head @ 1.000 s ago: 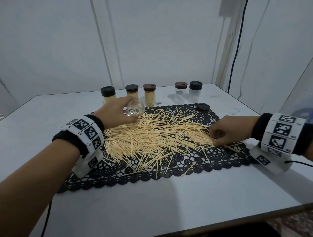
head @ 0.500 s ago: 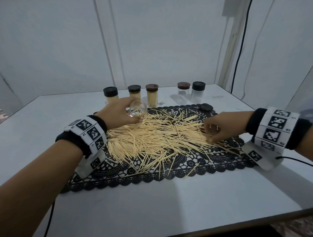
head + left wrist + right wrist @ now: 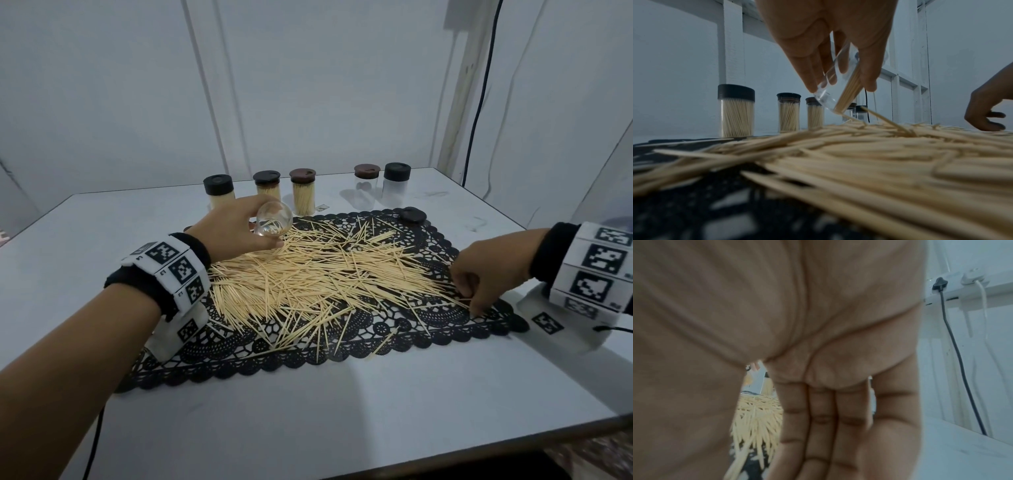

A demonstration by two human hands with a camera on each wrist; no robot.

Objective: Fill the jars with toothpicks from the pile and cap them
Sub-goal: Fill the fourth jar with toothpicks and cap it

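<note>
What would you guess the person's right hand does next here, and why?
Probably pinch up a small bunch from the toothpick pile and carry it to the tilted clear jar. The right hand rests fingers-down at the pile's edge, while the left hand holds that jar, with only a few toothpicks inside.

A black lace mat (image 3: 445, 329) lies on the white table (image 3: 308, 411); 1 dark cable (image 3: 953, 353) hangs behind.

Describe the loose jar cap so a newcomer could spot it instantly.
Start at the black lace placemat under the toothpick pile. At its far right corner lies a dark round cap. Unlike the other caps, it sits on no jar.
</note>
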